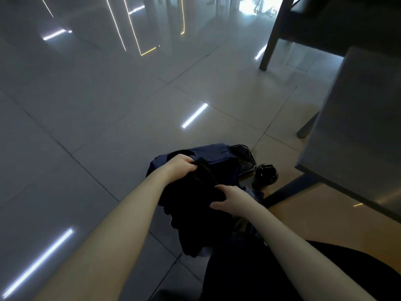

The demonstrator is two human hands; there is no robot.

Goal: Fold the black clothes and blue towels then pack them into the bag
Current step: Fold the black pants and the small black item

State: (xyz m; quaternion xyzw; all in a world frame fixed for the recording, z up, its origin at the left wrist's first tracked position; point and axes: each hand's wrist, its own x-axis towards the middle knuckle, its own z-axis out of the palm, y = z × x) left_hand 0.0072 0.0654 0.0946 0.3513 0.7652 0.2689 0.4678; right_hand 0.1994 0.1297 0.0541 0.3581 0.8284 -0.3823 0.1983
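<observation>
Both hands on the black clothes (195,205), both gripping. Left hand (180,165) is curled tight round the far edge of the bundle, knuckles up, right at the top of the bag (217,157). Right hand (233,199) holds the near right side of the same bundle: fingers dug into the fabric, thumb stretched out along its lower edge

Black clothes are a bunched wad, not flat. Upper part lies over the bag, lower part hangs down toward me, loose end trailing below my forearms. Can't tell how many pieces are in it, too dark

Bag is navy fabric, standing on the floor (108,127) straight ahead of me, mostly covered by the clothes and my hands. Only its far wall and left side show. Whether its mouth is open I cannot tell. A bluish bit of cloth shows just right of my right hand; bag or towel, cannot tell

Pair of glossy black shoes (265,174) on the floor just right of the bag, one touching or nearly touching it, the other nearer the worktop (358,127). Grey worktop juts in from the right, its near corner above the shoes. Dark furniture leg (273,33) stands far right on the floor. Floor is shiny pale tile with strip-light reflections
</observation>
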